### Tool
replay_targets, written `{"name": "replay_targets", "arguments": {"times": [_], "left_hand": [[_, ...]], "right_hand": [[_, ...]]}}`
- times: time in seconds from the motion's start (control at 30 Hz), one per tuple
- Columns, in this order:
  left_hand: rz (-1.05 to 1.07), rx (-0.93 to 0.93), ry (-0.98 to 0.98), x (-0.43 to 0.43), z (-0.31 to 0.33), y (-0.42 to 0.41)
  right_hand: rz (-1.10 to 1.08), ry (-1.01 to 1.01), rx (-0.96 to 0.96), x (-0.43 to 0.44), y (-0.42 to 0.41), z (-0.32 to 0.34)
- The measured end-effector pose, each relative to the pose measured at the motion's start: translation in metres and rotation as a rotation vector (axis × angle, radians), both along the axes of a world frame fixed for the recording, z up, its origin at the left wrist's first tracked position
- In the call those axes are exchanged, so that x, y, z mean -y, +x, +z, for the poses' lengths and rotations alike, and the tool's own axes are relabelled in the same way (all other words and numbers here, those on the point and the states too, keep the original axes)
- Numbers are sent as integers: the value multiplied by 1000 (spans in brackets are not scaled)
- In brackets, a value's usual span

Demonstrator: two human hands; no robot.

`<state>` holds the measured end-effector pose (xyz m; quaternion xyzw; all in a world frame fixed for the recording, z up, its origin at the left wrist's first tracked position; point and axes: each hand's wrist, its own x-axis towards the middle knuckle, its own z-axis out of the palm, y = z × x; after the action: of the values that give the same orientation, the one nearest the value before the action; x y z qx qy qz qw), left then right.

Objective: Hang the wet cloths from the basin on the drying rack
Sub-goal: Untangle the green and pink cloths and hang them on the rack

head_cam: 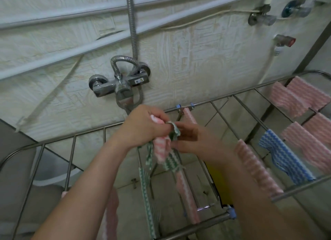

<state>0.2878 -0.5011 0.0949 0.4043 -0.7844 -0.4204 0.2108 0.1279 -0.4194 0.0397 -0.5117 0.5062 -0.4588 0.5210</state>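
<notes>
Over the middle of the steel drying rack [222, 99] my left hand [143, 127] grips a bunched pink-striped cloth [162, 146] together with a green-striped cloth [174, 130]. My right hand [189, 139] pinches the green cloth's upper corner right beside the left hand. More of the green cloth [146, 189] trails down along a rack bar. Pink cloths [297, 96] and a blue-striped cloth [284, 157] hang over bars to the right. A white basin [53, 170] shows below the rack at the left.
A chrome shower mixer [121, 84] with its hose is fixed to the tiled wall behind the rack. Wall valves [261, 17] sit at the upper right. Something yellow [217, 178] lies under the rack. Bare bars run across the rack's left part.
</notes>
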Motion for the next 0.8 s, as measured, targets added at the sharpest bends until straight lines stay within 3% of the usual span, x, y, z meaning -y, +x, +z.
{"name": "replay_targets", "arguments": {"times": [0.13, 0.27, 0.4, 0.53, 0.7, 0.8], "left_hand": [[45, 18, -8, 8, -3, -5], [99, 33, 6, 18, -10, -5], [206, 63, 24, 21, -21, 1], [265, 126, 72, 20, -34, 14], [259, 49, 244, 13, -40, 28], [268, -71, 306, 8, -42, 32]], "right_hand": [[-41, -7, 0, 19, -7, -13], [-121, -8, -265, 34, -27, -30], [-235, 88, -226, 43, -39, -40], [-196, 146, -322, 49, -45, -43], [52, 340, -146, 48, -64, -39], [126, 331, -49, 41, -73, -41]]}}
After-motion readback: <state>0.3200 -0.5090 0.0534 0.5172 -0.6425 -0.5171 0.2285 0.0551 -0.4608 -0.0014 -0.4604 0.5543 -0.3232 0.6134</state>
